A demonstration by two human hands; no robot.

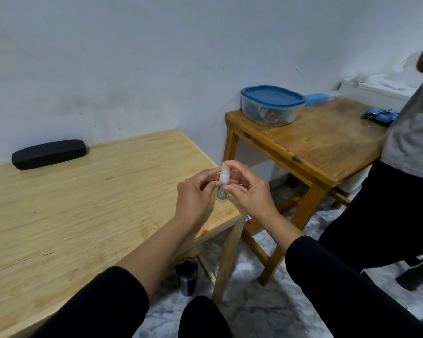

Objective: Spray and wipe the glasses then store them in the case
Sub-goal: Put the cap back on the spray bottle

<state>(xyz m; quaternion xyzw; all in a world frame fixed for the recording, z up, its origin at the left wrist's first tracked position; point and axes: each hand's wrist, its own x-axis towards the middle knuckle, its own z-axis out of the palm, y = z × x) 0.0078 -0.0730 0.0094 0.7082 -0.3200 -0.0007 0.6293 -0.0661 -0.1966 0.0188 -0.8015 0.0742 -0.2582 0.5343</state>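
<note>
A small white spray bottle (52,184) with a coloured label stands upright in the air above the right edge of the light wooden table (83,203). My left hand (195,198) holds its body with curled fingers. My right hand (248,189) pinches it from the other side, one finger up at the cap. A shut black glasses case (49,154) lies at the table's far left, by the wall. No glasses are in view.
A darker wooden table (327,147) stands to the right with a blue-lidded plastic container (272,104) and a blue toy car (380,115). Another person (410,167) stands at its right. A dark tumbler (187,276) sits on the floor.
</note>
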